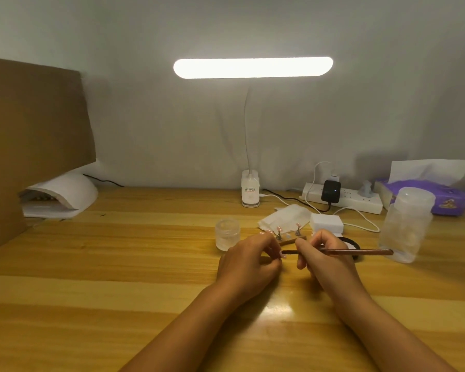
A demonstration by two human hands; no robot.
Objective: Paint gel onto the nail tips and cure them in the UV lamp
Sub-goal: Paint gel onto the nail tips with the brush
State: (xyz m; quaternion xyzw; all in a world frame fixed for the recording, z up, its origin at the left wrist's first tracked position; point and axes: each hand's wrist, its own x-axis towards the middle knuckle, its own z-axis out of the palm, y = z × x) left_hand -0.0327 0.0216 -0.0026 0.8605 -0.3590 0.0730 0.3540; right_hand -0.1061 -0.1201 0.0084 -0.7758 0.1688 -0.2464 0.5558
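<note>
1. While my left hand (249,260) curls in and pinches a single nail tip (281,255) at its fingertips, the head view puts that tip just left of centre, low over the wooden table (118,264).
2. My right hand (324,255) is closed round the brush (360,252), with the fingers wrapped near the front of the handle.
3. Now the line that matters: the brush lies almost level, running left to right. Its tail sticks out to my right and its working end points left, straight at the pinched tip.
4. So the tip sits to the left of my right hand, just beside the bristles. Whether they touch it, I cannot tell from up here.
5. My call is that the coming stroke is a short one along that same left-right line. The right hand does the travelling and the left holds steady.
6. Just beyond my knuckles stands the row of other tips on their holder (287,234), with a small clear jar (227,234) to its left.
7. The UV lamp (65,193) is far off at the back left, well apart from both hands. My left hand is the nearer one, so I reckon it takes the tip there for curing.
</note>
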